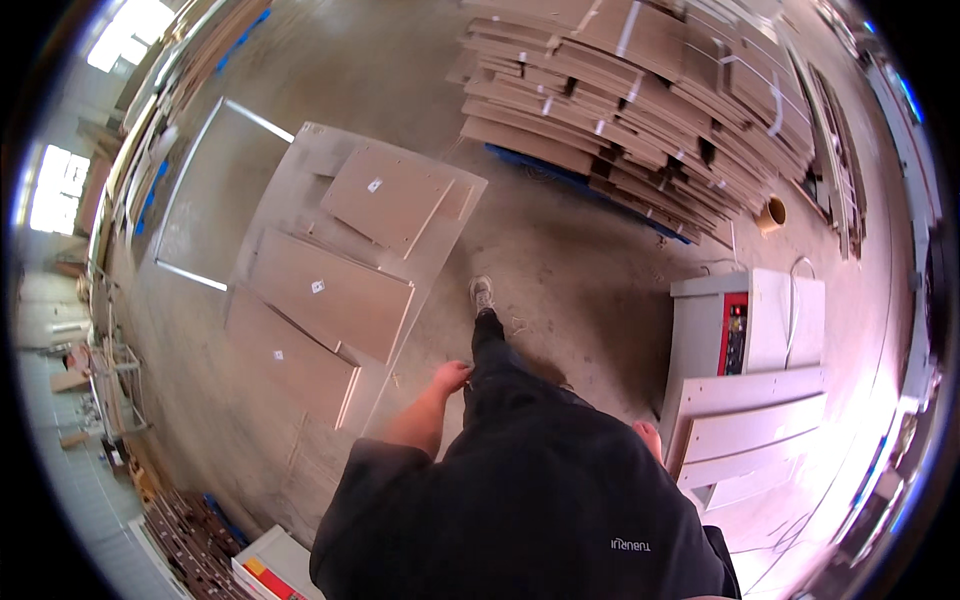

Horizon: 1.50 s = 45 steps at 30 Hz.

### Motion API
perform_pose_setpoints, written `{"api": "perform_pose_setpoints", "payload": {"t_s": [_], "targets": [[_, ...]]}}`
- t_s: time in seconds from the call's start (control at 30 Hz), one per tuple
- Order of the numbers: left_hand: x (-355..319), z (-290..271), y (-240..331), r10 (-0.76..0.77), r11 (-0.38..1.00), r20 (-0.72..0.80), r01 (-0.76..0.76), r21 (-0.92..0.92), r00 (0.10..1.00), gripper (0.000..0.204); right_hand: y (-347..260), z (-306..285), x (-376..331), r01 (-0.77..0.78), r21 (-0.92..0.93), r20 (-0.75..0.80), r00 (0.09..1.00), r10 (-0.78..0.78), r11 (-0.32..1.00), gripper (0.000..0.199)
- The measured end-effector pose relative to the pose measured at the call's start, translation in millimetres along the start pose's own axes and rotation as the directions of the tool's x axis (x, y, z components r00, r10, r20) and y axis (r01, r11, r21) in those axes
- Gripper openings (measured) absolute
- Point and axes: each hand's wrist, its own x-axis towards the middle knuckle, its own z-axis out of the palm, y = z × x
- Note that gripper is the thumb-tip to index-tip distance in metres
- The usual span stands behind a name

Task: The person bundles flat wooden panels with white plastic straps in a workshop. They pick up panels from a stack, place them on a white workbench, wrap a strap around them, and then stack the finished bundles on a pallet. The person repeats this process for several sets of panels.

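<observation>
My left hand hangs beside my thigh, its fingers curled in, with nothing visible in it. The hand is apart from the brown panels on the floor to its left. Only a small part of my right hand shows past my dark shirt, and its fingers are hidden. Closest to it is a light board leaning against a white machine. To my left, brown panels with small white labels lie in groups on a wide sheet.
Ahead to the right, flat cardboard is stacked high on a blue pallet. A cardboard tube stands by its corner. White lines mark the concrete floor at left. Dark strips are piled at the lower left.
</observation>
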Motion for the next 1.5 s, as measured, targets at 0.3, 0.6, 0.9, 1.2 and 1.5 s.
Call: {"api": "perform_pose_setpoints", "payload": {"t_s": [0.3,0.6,0.9,1.2,1.5], "targets": [[148.4,-165.9,58.1,0.102,0.964,-0.046,-0.087,0.252,0.994,0.022,-132.9,94.5,36.1,-0.093,-0.173,0.135,0.984,0.117,0.981,0.033],[407.6,-387.6,161.5,0.167,0.876,-0.101,-0.1,0.473,0.981,0.034,-277.6,221.5,30.9,-0.262,-0.155,0.126,0.951,0.282,0.953,0.028],[540.8,-484.1,198.6,0.242,0.589,0.046,-0.184,0.787,0.969,0.07,-340.7,263.0,23.8,-0.409,-0.224,-0.048,0.911,0.409,0.885,0.026],[493.1,-500.6,140.2,0.355,0.603,0.017,-0.243,0.76,0.935,0.063,-366.7,277.7,51.1,-0.353,-0.237,0.075,0.922,0.38,0.905,0.028],[531.2,-509.6,117.9,0.273,0.716,-0.236,-0.034,0.697,0.933,0.069,-375.6,288.6,72.2,-0.361,-0.234,0.093,0.916,0.39,0.903,0.026]]}}
